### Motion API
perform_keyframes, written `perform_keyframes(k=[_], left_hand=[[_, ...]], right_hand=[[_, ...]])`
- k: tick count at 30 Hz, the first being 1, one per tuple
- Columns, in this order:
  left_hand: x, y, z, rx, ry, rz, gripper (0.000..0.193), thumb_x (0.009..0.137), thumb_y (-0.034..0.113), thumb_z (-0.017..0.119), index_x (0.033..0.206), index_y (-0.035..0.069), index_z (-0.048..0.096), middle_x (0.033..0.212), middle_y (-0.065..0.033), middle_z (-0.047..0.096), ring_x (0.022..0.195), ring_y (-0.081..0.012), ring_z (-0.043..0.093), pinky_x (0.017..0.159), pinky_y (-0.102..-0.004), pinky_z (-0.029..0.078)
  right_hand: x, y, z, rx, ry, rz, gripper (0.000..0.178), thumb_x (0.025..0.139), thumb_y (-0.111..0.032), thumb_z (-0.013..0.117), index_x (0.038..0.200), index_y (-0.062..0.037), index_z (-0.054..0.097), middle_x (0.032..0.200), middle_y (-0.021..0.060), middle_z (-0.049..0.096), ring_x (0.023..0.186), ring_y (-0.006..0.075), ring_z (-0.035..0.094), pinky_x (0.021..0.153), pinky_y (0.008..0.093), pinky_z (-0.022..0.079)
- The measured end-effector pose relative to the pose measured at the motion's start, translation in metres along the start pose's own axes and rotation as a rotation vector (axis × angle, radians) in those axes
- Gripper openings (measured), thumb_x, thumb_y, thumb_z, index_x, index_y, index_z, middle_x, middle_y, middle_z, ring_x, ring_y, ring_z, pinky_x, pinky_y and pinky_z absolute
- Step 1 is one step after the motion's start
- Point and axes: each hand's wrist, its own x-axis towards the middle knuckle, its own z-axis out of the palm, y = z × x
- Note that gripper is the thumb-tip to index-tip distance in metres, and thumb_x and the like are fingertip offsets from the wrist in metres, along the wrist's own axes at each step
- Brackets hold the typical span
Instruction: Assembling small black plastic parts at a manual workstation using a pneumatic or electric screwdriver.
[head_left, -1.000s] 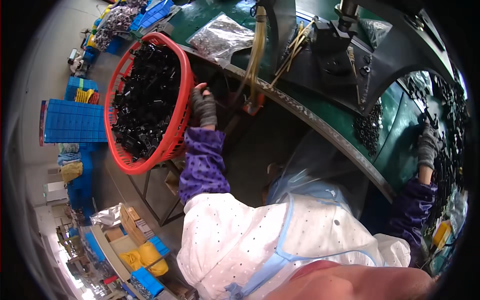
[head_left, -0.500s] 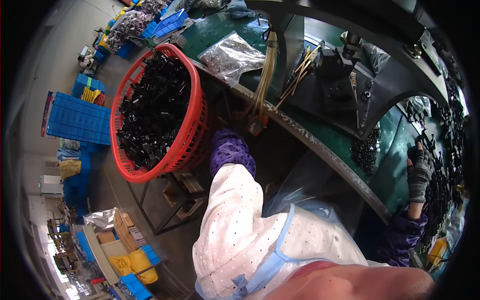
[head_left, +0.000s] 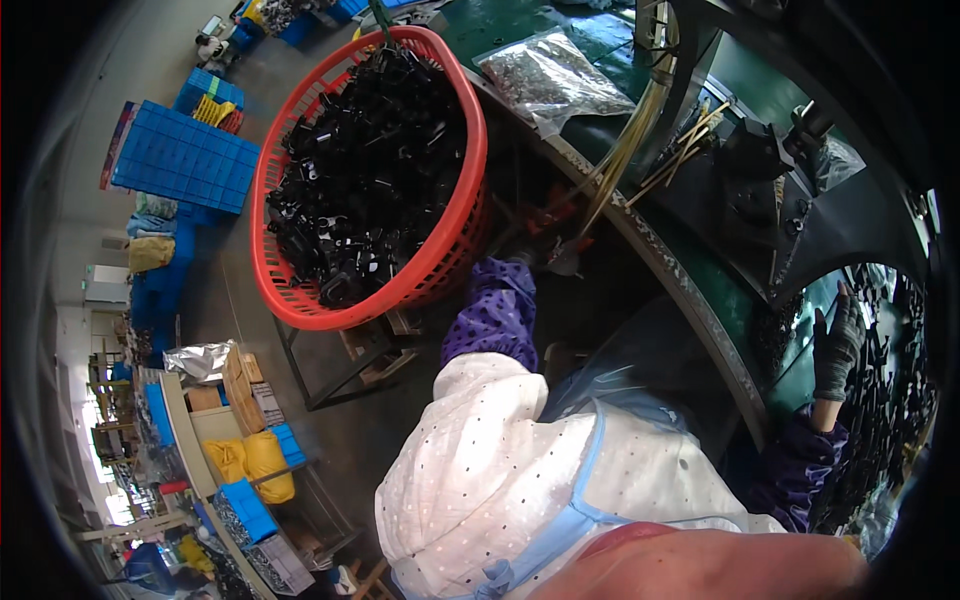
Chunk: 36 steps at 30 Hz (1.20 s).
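Observation:
My left hand (head_left: 522,254), in a dark glove below a purple sleeve, reaches into the shadow under the bench edge, beside the red basket. An orange-red part (head_left: 556,212) is close to it; the left fingers are too dark to make out. On the green bench top at the right lies my right hand (head_left: 838,350), in a grey striped glove with bare fingertips. Its fingers are stretched out and hold nothing visible. A spread of small black parts (head_left: 888,380) lies right beside it. The red plastic basket (head_left: 478,150) is heaped with black parts (head_left: 370,170).
A black machine frame (head_left: 850,235) stands on the bench (head_left: 690,290), near thin sticks (head_left: 690,145). A clear bag of small parts (head_left: 555,80) lies at the bench's far edge. Blue crates (head_left: 185,155) are stacked left of the basket, which rests on a metal stand (head_left: 315,385).
The view has shifted, so basket and bench sit further right and higher in it. My left hand stays low by the bench edge; my right hand remains on the bench, fingers stretched.

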Motion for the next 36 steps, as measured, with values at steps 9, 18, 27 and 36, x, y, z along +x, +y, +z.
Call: perform_keyframes(k=[9,18,27,36], left_hand=[[-0.044,0.275,-0.143,-0.007,-0.380,-0.093,0.033,0.080,0.022,0.058,0.109,0.006,0.055,0.101,-0.0054,0.059,0.093,-0.0147,0.055,0.080,-0.0283,0.043],[0.038,0.083,-0.227,0.220,-0.261,-0.501,0.049,0.070,0.031,0.068,0.107,0.005,0.049,0.099,-0.0134,0.058,0.093,-0.0244,0.056,0.081,-0.0362,0.042],[0.040,0.120,-0.256,0.375,0.088,-0.360,0.028,0.071,0.024,0.065,0.093,0.007,0.060,0.086,-0.0062,0.061,0.082,-0.0141,0.057,0.072,-0.0279,0.045],[0.009,0.311,-0.130,-0.037,0.194,0.373,0.021,0.079,0.004,0.058,0.100,0.004,0.055,0.085,0.0014,0.054,0.077,-0.0079,0.049,0.072,-0.0226,0.041]], right_hand=[[-0.013,-0.001,0.001,0.017,-0.042,0.010,0.053,0.075,-0.018,0.059,0.124,-0.0090,0.041,0.119,0.0102,0.048,0.110,0.0265,0.045,0.092,0.0391,0.034],[-0.010,-0.015,-0.015,0.159,-0.021,0.021,0.054,0.072,-0.012,0.060,0.122,-0.0091,0.041,0.119,0.0090,0.049,0.109,0.0278,0.045,0.091,0.0397,0.035],[-0.019,-0.014,-0.029,0.242,0.034,0.040,0.055,0.067,-0.008,0.062,0.119,-0.0077,0.045,0.115,0.0121,0.049,0.106,0.0308,0.046,0.090,0.0388,0.036],[-0.029,-0.019,-0.042,0.290,0.015,0.063,0.052,0.067,-0.009,0.062,0.117,-0.0090,0.046,0.115,0.0118,0.049,0.108,0.0301,0.045,0.088,0.0387,0.037]])
